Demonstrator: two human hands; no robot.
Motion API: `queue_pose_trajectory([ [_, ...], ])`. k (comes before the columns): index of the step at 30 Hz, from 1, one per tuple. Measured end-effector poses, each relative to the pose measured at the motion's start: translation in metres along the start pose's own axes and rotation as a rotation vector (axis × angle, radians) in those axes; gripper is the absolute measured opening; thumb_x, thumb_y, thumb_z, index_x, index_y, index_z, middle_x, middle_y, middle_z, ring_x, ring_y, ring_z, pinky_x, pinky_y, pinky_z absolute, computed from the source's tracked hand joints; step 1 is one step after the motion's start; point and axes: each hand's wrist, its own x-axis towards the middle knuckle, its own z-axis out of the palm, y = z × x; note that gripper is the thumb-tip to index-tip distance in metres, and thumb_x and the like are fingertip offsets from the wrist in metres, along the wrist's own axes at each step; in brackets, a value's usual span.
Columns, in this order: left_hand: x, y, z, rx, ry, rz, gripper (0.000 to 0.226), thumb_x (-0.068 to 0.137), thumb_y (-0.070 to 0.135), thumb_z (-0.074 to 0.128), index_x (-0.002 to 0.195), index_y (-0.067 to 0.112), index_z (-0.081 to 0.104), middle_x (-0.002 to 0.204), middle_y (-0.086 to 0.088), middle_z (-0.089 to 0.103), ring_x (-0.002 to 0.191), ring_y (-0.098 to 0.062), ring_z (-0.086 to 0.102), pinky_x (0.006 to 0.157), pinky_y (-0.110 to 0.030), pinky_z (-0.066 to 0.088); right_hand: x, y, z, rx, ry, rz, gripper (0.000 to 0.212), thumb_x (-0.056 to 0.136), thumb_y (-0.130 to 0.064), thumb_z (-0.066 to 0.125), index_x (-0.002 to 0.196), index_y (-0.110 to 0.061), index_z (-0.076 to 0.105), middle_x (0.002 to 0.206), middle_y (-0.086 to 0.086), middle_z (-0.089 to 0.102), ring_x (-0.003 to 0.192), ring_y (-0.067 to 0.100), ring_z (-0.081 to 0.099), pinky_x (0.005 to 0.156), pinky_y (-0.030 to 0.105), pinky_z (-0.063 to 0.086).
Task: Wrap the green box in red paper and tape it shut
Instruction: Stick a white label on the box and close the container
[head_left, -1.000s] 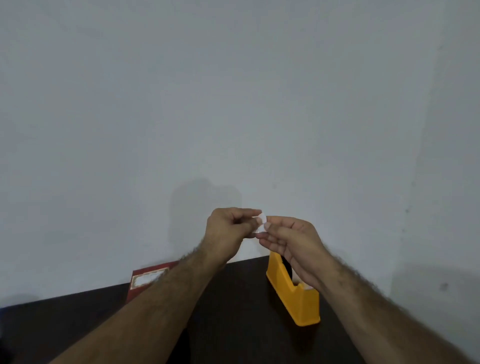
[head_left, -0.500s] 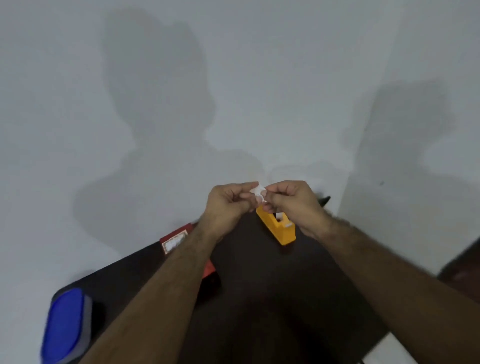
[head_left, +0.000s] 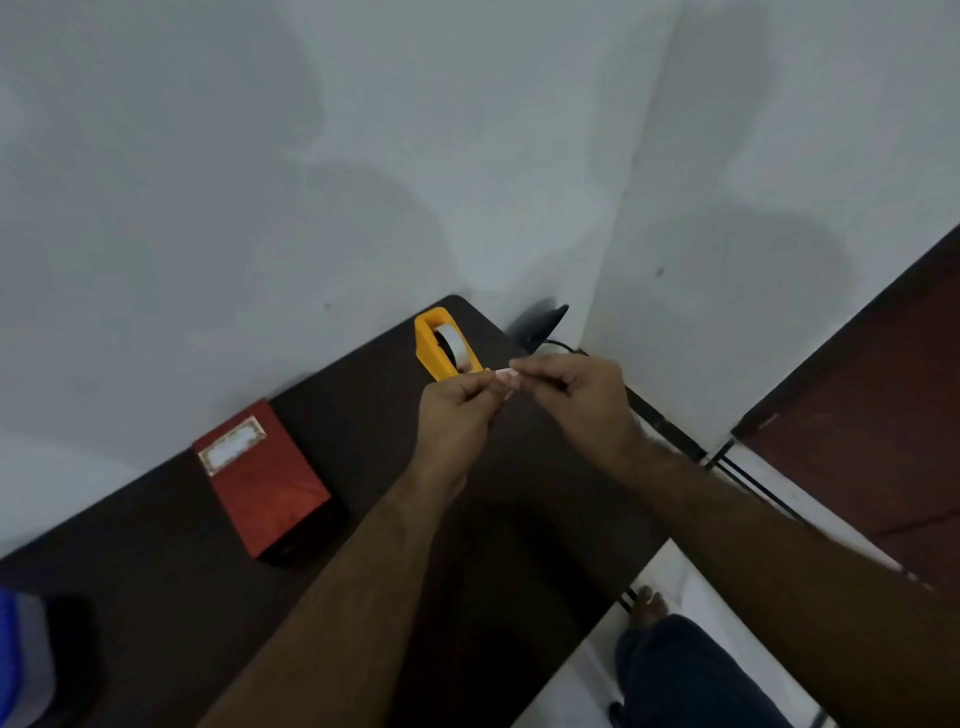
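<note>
Dark brown wood makes up the table (head_left: 363, 426), which runs diagonally across the view and meets a pale grey wall (head_left: 260, 182) at its far edge; above the table, near its far corner, two bare hands meet in mid-air. The left hand (head_left: 457, 415) and the right hand (head_left: 576, 400) both have their fingers curled inward, and together they pinch a small pale strip of tape (head_left: 503, 375) between thumb and fingertips, one hand on each end; how the strip lies is too small to tell. Just behind the hands stands a yellow tape dispenser (head_left: 441, 345) with a white roll inside it, close to the table's far corner. The box, wrapped in red paper (head_left: 262, 480), lies flat on the table well to the left of the hands, untouched; a white label with a patterned border sits on its far end, and none of the green shows. A blue and grey object (head_left: 21, 665) sits at the lower left edge of the view; a dark cable (head_left: 561, 344) trails off the table's far corner. At lower right, a leg in dark trousers (head_left: 685, 675) and a bare foot (head_left: 647, 605) rest on a white floor.
</note>
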Motion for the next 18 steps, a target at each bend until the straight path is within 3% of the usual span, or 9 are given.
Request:
queue_pose_trajectory([
  [2,0.008,-0.009,0.029,-0.001,-0.026,-0.066,0.018,0.101,0.022,0.072,0.093,0.012,0.085,0.084,-0.018,0.071,0.078,-0.016,0.061,0.074,-0.031,0.052,0.008,0.030,-0.023,-0.044,-0.068,-0.064,0.019,0.094,-0.015,0.079,0.113,-0.012,0.083,0.102,-0.005,0.081,0.096,0.003,0.075,0.090,0.026,0.061],
  [5,0.022,-0.016,0.075,0.040,-0.055,-0.103,0.017,0.102,0.013,0.069,0.106,0.002,0.081,0.094,-0.019,0.078,0.081,-0.014,0.068,0.076,-0.024,0.057,0.022,0.076,-0.060,-0.057,-0.097,-0.041,0.012,0.093,-0.008,0.078,0.103,-0.012,0.084,0.094,-0.004,0.080,0.090,0.006,0.075,0.085,0.020,0.059],
  [8,0.040,-0.019,0.118,0.201,-0.057,-0.053,0.020,0.098,0.003,0.072,0.115,0.009,0.080,0.100,-0.012,0.081,0.087,-0.009,0.074,0.081,-0.023,0.061,0.027,0.119,-0.091,0.143,-0.109,0.149,0.009,0.092,-0.006,0.077,0.095,-0.013,0.081,0.089,0.001,0.079,0.086,0.014,0.075,0.083,0.028,0.060],
  [11,0.057,-0.023,0.196,0.349,0.007,0.055,0.031,0.091,-0.001,0.078,0.121,0.008,0.078,0.105,-0.001,0.081,0.096,-0.003,0.076,0.093,-0.027,0.062,0.038,0.168,-0.152,0.416,-0.150,0.353,0.007,0.096,-0.007,0.074,0.099,-0.002,0.077,0.094,0.018,0.078,0.086,0.025,0.074,0.084,0.043,0.062],
  [13,0.062,-0.022,0.227,0.388,-0.002,0.069,0.028,0.090,0.006,0.083,0.117,0.014,0.081,0.106,0.004,0.082,0.100,-0.008,0.077,0.096,-0.028,0.061,0.040,0.183,-0.178,0.526,-0.163,0.471,0.010,0.097,-0.007,0.073,0.102,0.001,0.077,0.098,0.021,0.077,0.089,0.024,0.072,0.087,0.041,0.061],
  [15,0.074,-0.022,0.264,0.461,-0.022,0.075,0.024,0.090,0.012,0.084,0.113,0.018,0.083,0.103,0.013,0.080,0.098,-0.002,0.076,0.095,-0.023,0.058,0.047,0.202,-0.209,0.613,-0.197,0.588,0.008,0.097,-0.006,0.073,0.099,-0.003,0.079,0.091,0.017,0.076,0.085,0.022,0.068,0.084,0.038,0.059],
  [18,0.093,-0.031,0.305,0.551,-0.032,0.083,0.018,0.093,0.013,0.080,0.110,0.018,0.083,0.096,0.020,0.075,0.092,0.004,0.071,0.087,-0.013,0.055,0.063,0.237,-0.239,0.656,-0.275,0.714,0.007,0.095,-0.010,0.076,0.092,-0.010,0.083,0.087,0.015,0.071,0.083,0.027,0.056,0.085,0.043,0.044],
])
